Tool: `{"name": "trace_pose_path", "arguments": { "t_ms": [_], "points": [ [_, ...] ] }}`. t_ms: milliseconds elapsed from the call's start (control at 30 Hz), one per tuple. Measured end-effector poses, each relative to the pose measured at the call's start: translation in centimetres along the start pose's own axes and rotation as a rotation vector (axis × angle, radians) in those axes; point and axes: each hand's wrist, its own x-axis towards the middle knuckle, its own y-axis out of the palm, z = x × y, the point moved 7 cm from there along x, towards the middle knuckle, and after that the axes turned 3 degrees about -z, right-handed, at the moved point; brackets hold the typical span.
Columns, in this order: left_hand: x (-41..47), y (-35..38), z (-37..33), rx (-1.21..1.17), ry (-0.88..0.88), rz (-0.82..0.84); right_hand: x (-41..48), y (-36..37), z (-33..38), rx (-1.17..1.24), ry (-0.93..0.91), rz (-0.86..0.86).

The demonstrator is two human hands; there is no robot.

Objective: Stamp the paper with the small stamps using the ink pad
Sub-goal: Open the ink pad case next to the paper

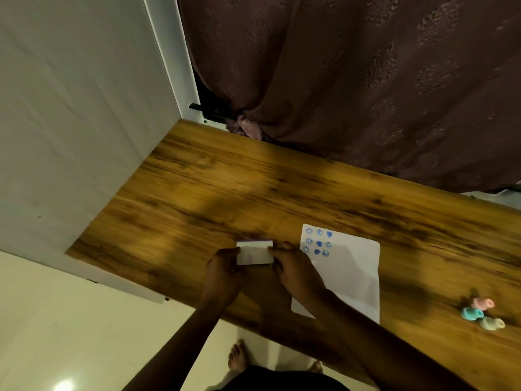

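Hands meet on the ink pad (255, 253). I see my left hand (222, 270) pinch its left end and my right hand (296, 270) pinch its right end. Its long side runs left to right. The paper (349, 277) lies just right. The small stamps (482, 314) sit far right on the tabletop (225, 187), nearer my right hand.

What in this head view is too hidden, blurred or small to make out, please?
- Ink pad, head view: both hands cover its ends; open or closed is unclear.
- Nine blue prints on the paper: too small and blurred to read.
- Three small stamps: motion blur hides their faces.
- Paper's near left corner: hidden by the right hand and forearm.
- Left hand: its grip is unclear.
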Motion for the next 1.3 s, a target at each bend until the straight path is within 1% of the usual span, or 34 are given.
{"name": "trace_pose_path", "arguments": {
  "t_ms": [100, 267, 400, 500, 733, 867, 1000, 1100, 1300],
  "points": [
    [-0.3, -0.2, -0.3, -0.012, 0.015, 0.006, 0.2, -0.2, 0.2, -0.089, -0.077, 0.061],
    [-0.5, -0.5, -0.9, -0.047, 0.053, -0.02, 0.7, -0.9, 0.5, -0.154, -0.162, 0.097],
    [-0.7, -0.9, -1.3, -0.03, 0.066, -0.046, 1.2, -2.0, 0.7, -0.151, -0.203, 0.101],
    [-0.8, -0.9, -1.2, -0.002, 0.058, -0.048, 1.8, -2.8, 0.8, -0.106, -0.201, 0.108],
    [-0.9, -0.8, -1.0, -0.006, 0.049, -0.031, 3.8, -4.4, 1.1, -0.037, -0.257, 0.212],
    [-0.7, -0.7, -0.5, -0.024, 0.025, -0.016, 5.6, -5.5, 1.5, -0.09, -0.341, 0.201],
    [-0.7, -0.5, -0.4, -0.043, 0.017, -0.02, 8.0, -5.1, 1.0, -0.129, -0.304, 0.277],
    [-0.8, -0.5, -0.3, -0.074, 0.016, -0.03, 8.7, -5.5, 1.1, -0.066, -0.296, 0.147],
    [-0.8, -0.2, 0.1, -0.148, -0.029, -0.028, 10.0, -4.6, 0.6, 0.035, -0.193, 0.132]
  ]
}}
